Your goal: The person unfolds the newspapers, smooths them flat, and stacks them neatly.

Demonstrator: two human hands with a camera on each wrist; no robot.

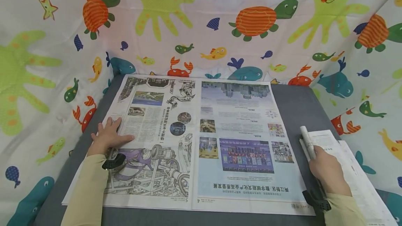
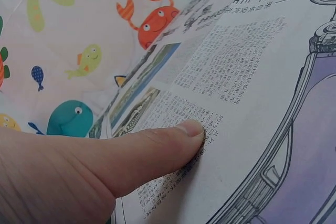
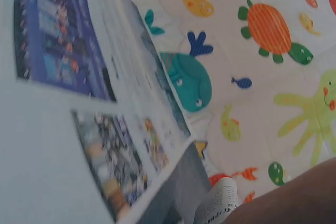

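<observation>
A newspaper (image 1: pixel 194 170) lies spread wide over the dark grey table, its text upside down from here. My left hand (image 1: pixel 108 137) rests on its left part with the fingers spread. In the left wrist view, the thumb (image 2: pixel 168 145) lies straight across a column of print. Off the newspaper's right edge, my right hand (image 1: pixel 328 170) grips a rolled-up paper (image 1: pixel 307 142). One printed end of the roll (image 3: pixel 223 198) pokes out past the hand in the right wrist view. The fingers under the roll are hidden.
Loose printed sheets (image 1: pixel 361 177) lie beneath and right of the right hand, along the table's right side. Grey tabletop (image 1: pixel 295 107) shows between the newspaper and the right edge. A curtain (image 1: pixel 194 20) with sea animals surrounds the table at the back and sides.
</observation>
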